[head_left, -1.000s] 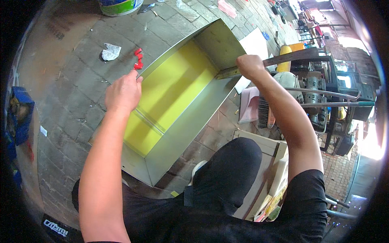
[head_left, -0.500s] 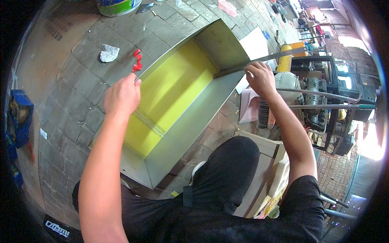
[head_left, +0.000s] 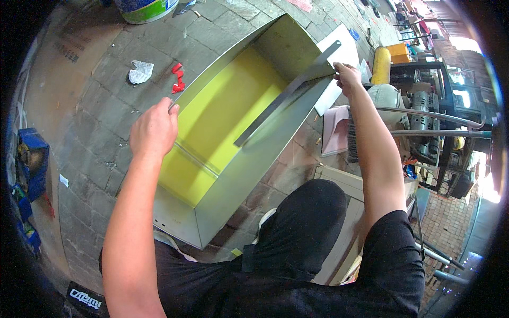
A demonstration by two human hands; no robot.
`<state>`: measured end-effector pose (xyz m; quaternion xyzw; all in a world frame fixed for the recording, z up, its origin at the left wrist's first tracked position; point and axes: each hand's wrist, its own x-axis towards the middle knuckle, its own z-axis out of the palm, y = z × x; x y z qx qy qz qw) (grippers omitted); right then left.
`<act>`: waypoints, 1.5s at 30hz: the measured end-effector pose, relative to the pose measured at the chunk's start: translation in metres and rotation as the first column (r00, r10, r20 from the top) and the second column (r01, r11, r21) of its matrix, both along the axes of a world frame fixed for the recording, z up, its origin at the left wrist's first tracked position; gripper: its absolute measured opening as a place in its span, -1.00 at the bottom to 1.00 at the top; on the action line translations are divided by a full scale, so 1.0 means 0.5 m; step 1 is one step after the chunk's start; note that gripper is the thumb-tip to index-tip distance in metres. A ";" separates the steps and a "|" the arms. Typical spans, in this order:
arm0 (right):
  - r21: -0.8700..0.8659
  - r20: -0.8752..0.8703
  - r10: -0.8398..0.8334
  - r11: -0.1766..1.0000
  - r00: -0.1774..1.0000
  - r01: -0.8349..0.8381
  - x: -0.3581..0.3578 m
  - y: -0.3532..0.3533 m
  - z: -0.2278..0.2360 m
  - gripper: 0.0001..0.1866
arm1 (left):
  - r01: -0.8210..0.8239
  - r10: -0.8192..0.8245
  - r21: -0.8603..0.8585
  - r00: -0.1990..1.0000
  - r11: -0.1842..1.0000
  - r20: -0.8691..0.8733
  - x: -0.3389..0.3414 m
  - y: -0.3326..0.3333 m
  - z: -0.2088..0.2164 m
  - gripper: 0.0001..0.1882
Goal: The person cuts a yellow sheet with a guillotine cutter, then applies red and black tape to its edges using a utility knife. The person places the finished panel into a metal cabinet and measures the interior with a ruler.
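A long open metal box (head_left: 249, 180) lies across the paving in front of me, its inside floor yellow and its walls grey. My left hand (head_left: 155, 127) is closed on the box's left rim, thumb along the top. At the far right corner, my right hand (head_left: 348, 77) has its fingers pinched together on the rim. A flat dark metal strip (head_left: 283, 100) slants over the box's inside, one end low near the yellow floor and the other rising past the far right wall. The strip's upper end passes close beside my right fingertips.
Red curled scraps (head_left: 178, 78) and a crumpled white plastic piece (head_left: 141, 72) lie left of the box. To the right are a pink dustpan (head_left: 334, 132), a brush (head_left: 352, 139) and a machine with a motor (head_left: 421, 108). Blue bins (head_left: 34, 161) stand far left.
The strip has swung from jutting out past the right side to slanting down into the box. My right hand has shifted up and right at the far corner; my left hand stays on the rim.
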<state>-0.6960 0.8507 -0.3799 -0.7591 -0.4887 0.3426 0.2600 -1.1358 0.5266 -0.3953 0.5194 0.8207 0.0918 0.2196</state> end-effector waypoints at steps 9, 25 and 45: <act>-0.069 0.400 0.564 0.805 0.722 -0.590 -0.203 -0.118 -0.033 -0.55 | 0.009 -0.009 -0.016 1.000 1.000 0.002 -0.001 0.000 0.005 -0.67; -0.663 0.084 0.320 0.725 0.944 -0.187 -0.412 -0.304 -0.401 -0.70 | -0.001 0.001 -0.001 1.000 1.000 0.019 -0.001 -0.001 0.003 -0.69; -0.121 -0.328 0.556 0.778 0.764 -0.617 -0.299 -0.189 -0.023 -0.73 | -0.008 0.009 -0.030 0.999 1.000 0.042 -0.001 0.005 0.003 -0.67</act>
